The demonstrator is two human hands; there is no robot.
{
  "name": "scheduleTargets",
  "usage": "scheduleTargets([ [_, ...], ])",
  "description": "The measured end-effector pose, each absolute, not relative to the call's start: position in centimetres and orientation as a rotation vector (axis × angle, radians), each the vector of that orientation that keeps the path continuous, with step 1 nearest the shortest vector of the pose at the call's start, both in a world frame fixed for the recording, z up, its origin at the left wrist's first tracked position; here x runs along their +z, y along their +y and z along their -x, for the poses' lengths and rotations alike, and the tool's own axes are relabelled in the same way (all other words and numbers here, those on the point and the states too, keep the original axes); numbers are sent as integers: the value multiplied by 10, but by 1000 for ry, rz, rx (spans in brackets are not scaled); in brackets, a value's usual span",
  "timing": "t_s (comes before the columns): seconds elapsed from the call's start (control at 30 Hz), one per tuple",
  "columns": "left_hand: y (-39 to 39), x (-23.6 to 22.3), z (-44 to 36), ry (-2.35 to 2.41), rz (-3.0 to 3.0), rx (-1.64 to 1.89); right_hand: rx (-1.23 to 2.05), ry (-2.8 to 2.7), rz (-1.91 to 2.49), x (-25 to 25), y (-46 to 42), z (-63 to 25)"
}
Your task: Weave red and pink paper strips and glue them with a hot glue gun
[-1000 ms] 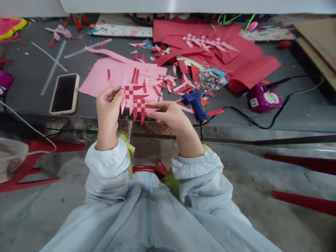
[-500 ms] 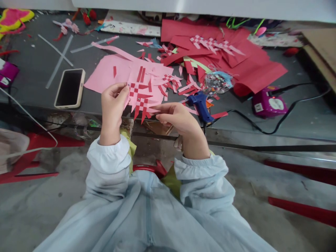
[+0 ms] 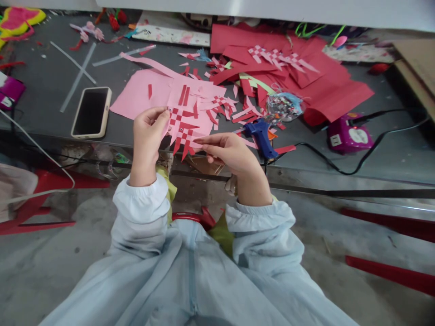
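Note:
Over the table's front edge, my left hand (image 3: 148,136) is closed, thumb and forefinger pinching the left edge of a woven red-and-pink paper fish (image 3: 176,117). A second checkered paper fish (image 3: 185,135), with a small round eye and pointed red strips, lies just below and right of the first. Its pink pointed tip is between the thumb and fingers of my right hand (image 3: 227,151), which is closed from the right. Whether the two fish touch each other cannot be made out. Beneath and behind them is a pink paper sheet (image 3: 142,93) with loose red strips.
Right of my right hand lies a blue glue gun (image 3: 261,138); a purple box (image 3: 350,132) with a black cable stands farther right. A phone (image 3: 91,112) lies left. Behind are red sheets (image 3: 336,90), more woven fish (image 3: 272,56) and a bag of small beads (image 3: 283,106).
The view has shifted slightly, so the table's things appear a little farther right. Both hands keep nearly the same pose at the paper fish.

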State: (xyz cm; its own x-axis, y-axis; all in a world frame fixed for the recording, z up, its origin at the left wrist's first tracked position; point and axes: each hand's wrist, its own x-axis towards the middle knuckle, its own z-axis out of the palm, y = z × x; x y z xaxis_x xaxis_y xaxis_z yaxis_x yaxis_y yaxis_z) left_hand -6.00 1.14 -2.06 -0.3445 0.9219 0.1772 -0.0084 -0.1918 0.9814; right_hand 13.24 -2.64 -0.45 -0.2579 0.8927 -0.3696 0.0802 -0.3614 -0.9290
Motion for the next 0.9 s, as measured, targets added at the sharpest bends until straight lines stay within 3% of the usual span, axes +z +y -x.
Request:
scheduleTargets([
  [0.9, 9, -24, 62, 1311, -1192, 1582, 1711, -1229, 1287, -13, -26, -135],
])
